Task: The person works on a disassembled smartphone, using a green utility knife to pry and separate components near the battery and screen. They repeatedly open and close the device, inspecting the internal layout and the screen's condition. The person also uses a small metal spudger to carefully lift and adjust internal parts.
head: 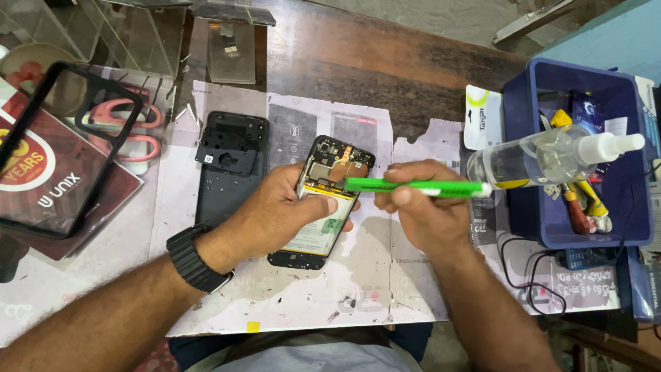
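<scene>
An opened phone (323, 200) with its back off lies at the middle of the table, its circuit board and white battery showing. My left hand (275, 210), with a black watch on the wrist, grips the phone from its left side, thumb on the battery. My right hand (427, 210) holds a green tool with a white tip (413, 187) level across the phone's upper part, its green end over the board. A black phone back cover (231, 169) with a small black inner plate on it rests just left of the phone.
A blue bin (585, 227) of tools and a clear spray bottle (544, 158) stand at the right. A black phone frame (58, 151), pink-handled scissors (131, 127) and a red printed pad are at the left. White paper sheets (296, 296) cover the wooden table.
</scene>
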